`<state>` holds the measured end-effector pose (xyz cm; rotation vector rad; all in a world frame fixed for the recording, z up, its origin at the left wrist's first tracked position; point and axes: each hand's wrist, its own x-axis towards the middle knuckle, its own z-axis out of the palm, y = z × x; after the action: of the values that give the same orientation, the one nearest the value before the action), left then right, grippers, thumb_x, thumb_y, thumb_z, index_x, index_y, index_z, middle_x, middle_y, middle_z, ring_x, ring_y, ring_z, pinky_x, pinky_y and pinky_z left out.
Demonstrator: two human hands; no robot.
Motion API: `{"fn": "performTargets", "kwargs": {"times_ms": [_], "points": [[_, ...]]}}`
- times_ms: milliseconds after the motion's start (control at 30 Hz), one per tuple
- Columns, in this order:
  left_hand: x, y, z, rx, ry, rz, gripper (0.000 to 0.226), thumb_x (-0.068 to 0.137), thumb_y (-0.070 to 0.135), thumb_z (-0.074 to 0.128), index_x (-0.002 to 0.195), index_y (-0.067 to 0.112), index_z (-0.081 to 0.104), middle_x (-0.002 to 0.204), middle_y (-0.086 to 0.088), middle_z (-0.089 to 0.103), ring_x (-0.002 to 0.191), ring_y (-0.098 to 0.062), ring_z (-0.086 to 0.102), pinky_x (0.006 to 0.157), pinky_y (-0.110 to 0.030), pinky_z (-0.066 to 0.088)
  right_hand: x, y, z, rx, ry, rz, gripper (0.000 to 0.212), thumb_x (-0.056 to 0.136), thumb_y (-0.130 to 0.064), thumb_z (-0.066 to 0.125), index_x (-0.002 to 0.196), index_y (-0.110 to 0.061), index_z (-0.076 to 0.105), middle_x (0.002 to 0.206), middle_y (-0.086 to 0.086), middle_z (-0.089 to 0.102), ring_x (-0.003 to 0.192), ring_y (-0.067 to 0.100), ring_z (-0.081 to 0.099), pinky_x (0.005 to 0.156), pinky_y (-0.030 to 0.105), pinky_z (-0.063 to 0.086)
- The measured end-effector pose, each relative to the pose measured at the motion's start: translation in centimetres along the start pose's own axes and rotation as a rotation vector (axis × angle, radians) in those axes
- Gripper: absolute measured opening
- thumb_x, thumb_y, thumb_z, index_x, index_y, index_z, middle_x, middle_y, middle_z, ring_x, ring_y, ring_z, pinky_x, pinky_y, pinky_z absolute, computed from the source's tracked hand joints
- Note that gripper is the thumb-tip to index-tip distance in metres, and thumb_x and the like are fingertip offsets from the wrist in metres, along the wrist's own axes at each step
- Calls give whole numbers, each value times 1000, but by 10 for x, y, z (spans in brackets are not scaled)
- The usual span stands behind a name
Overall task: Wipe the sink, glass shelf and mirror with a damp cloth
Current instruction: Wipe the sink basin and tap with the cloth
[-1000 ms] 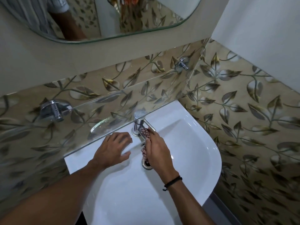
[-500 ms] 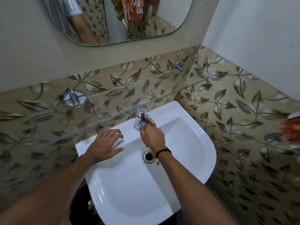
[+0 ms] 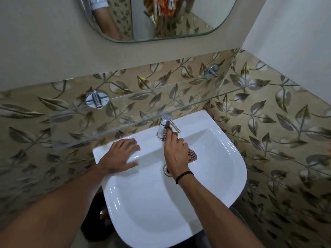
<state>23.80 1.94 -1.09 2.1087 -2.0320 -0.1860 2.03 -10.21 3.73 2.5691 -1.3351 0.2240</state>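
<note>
A white sink (image 3: pixel 223 169) fills the middle of the head view. My right hand (image 3: pixel 176 151) grips a red-and-white checked cloth (image 3: pixel 192 154) and presses it against the base of the chrome tap (image 3: pixel 165 122). Part of the cloth hangs out to the right of my palm. My left hand (image 3: pixel 120 155) lies flat, fingers spread, on the sink's left rear rim. A clear glass shelf (image 3: pixel 179 104) runs across just above the tap. The rounded mirror (image 3: pixel 197 18) hangs on the wall at the top.
Two chrome brackets (image 3: pixel 96 101) (image 3: pixel 211 70) hold the shelf to the leaf-patterned tiles. A side wall closes in on the right. The drain (image 3: pixel 166 170) sits partly under my right wrist. Something dark (image 3: pixel 96 221) stands under the sink on the left.
The view has pulled back and tilted up, showing more mirror. My right hand has moved up from the drain to the tap base with the cloth. My left hand has stayed on the rim.
</note>
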Motion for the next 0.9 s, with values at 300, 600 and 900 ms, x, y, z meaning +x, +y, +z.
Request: {"fn": "performTargets", "kwargs": {"times_ms": [300, 600, 900], "points": [[5, 8, 1, 72, 38, -27, 52, 74, 57, 62, 119, 34, 53, 136, 7, 45, 124, -22, 41, 101, -40, 27, 34, 17, -3, 476, -275, 160, 18, 92, -25, 54, 103, -12, 60, 94, 9, 69, 83, 33, 66, 72, 37, 52], [7, 9, -1, 100, 23, -36, 53, 72, 57, 67, 117, 34, 53, 133, 6, 46, 123, -23, 40, 100, -38, 24, 51, 55, -9, 1561, -822, 494, 59, 65, -45, 88, 106, -5, 75, 93, 15, 74, 82, 27, 68, 82, 42, 55], [8, 11, -5, 87, 16, -41, 54, 71, 57, 66, 118, 34, 51, 135, 6, 45, 124, -23, 38, 101, -40, 25, 23, 44, -26, 1229, -549, 445, 34, 87, -48, 70, 102, -18, 63, 88, -1, 72, 75, 19, 68, 75, 33, 53]]}}
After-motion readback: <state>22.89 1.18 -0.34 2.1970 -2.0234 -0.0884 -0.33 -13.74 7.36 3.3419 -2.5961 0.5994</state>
